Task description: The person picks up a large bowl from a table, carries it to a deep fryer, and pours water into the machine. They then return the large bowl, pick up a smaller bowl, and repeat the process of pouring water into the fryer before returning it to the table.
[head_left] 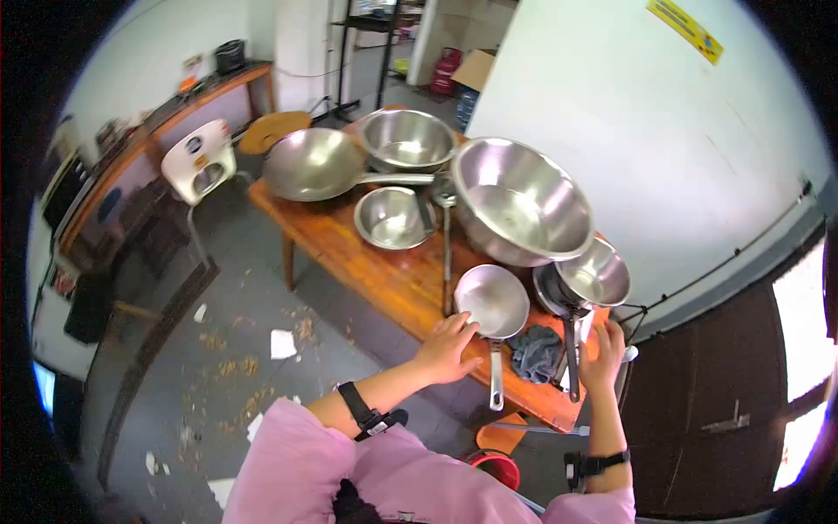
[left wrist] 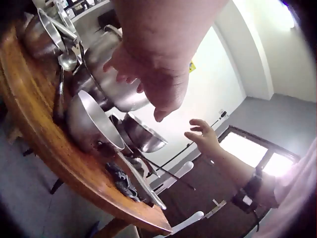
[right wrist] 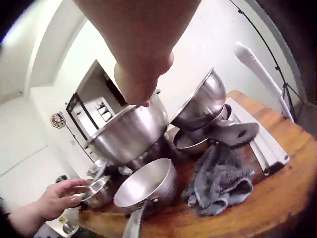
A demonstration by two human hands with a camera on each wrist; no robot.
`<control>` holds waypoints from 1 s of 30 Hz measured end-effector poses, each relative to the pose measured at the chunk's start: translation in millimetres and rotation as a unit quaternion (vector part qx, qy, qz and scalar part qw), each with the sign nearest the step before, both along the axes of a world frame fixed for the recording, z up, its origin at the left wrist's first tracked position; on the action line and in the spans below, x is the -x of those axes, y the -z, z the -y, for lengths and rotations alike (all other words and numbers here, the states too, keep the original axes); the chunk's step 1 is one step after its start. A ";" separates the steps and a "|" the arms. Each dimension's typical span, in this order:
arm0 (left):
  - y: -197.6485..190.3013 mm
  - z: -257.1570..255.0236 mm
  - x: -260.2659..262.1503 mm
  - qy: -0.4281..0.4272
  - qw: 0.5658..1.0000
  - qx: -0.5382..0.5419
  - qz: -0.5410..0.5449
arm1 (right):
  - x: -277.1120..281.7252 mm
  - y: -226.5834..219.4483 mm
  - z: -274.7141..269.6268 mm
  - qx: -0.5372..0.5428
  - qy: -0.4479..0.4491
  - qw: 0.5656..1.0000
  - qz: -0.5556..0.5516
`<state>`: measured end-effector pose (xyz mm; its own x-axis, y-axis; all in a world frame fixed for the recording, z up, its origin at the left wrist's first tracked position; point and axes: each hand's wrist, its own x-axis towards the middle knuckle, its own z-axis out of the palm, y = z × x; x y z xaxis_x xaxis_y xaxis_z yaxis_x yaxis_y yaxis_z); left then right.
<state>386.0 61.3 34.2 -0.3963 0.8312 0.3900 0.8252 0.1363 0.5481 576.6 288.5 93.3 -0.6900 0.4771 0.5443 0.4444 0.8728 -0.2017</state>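
Note:
My left hand [head_left: 448, 351], fingers spread and loosely bent, hovers by the near left rim of a small steel saucepan [head_left: 491, 301]. That pan's handle [head_left: 496, 375] points toward me over the table edge. My right hand [head_left: 602, 354] is raised at the table's right end, beside the black handle [head_left: 572, 358] of a stacked pan; in the left wrist view this hand [left wrist: 205, 139] has curved, parted fingers and holds nothing. A crumpled grey cloth [head_left: 535, 354] lies between the two handles. Behind it, a steel pan [head_left: 595, 273] is stacked on a darker pan [head_left: 548, 290].
The wooden table [head_left: 327, 240] also bears a large steel basin [head_left: 522, 201], another basin [head_left: 408, 140], a wok [head_left: 314, 164], a small bowl [head_left: 393, 218] and a long ladle [head_left: 447, 244]. A white wall [head_left: 646, 131] stands behind. Below is a red bucket [head_left: 497, 469].

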 end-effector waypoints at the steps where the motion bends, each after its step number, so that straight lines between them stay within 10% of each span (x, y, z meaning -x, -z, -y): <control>1: -9.7 12.8 -4.6 -0.012 1.000 -0.007 0.027 | -13.3 3.8 10.9 -0.001 -0.030 0.999 -0.046; 10: 65.0 231.3 -59.8 -0.191 0.947 0.182 0.182 | -171.8 126.8 155.6 0.115 -0.008 0.990 -0.087; 13: 99.2 298.4 -104.2 -0.251 0.888 0.235 0.305 | -236.0 166.1 198.8 0.247 0.082 0.933 0.250; 16: 172.3 391.1 -133.5 -0.335 0.758 0.404 0.386 | -245.0 168.6 220.8 0.470 0.113 0.743 0.462; 17: 261.7 459.0 -153.7 -0.291 0.774 0.474 0.303 | -250.9 184.7 223.4 0.498 0.104 0.707 0.491; 18: 233.7 484.5 -174.2 -0.346 0.705 0.521 0.336 | -253.1 198.5 223.8 0.511 0.088 0.690 0.506; 19: 250.4 531.4 -205.7 -0.394 0.726 0.446 0.344 | -254.9 213.6 221.4 0.521 0.074 0.674 0.519; 20: 176.9 519.6 -215.6 -0.496 0.641 0.447 0.378 | -254.6 227.4 218.0 0.527 0.070 0.664 0.526; 22: 261.6 611.7 -271.3 -0.563 0.496 0.496 0.436 | -247.9 245.9 211.6 0.527 0.063 0.650 0.544; 25: 210.6 624.6 -313.8 -0.604 0.464 0.425 0.490 | -223.2 273.8 201.3 0.517 0.059 0.638 0.567; 28: 287.6 684.7 -363.8 -0.502 0.573 0.502 0.410 | -183.6 297.1 191.0 0.497 0.051 0.639 0.585; 30: 303.3 697.5 -362.8 -0.564 0.498 0.412 0.514 | -139.3 312.2 188.8 0.481 0.040 0.652 0.584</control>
<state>748.9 -636.2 -269.1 -0.4317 -0.4359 -0.7897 -0.6892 0.7242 -0.0230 715.9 99.7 -218.9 -0.3167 0.2699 -0.9093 0.8221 0.5563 -0.1212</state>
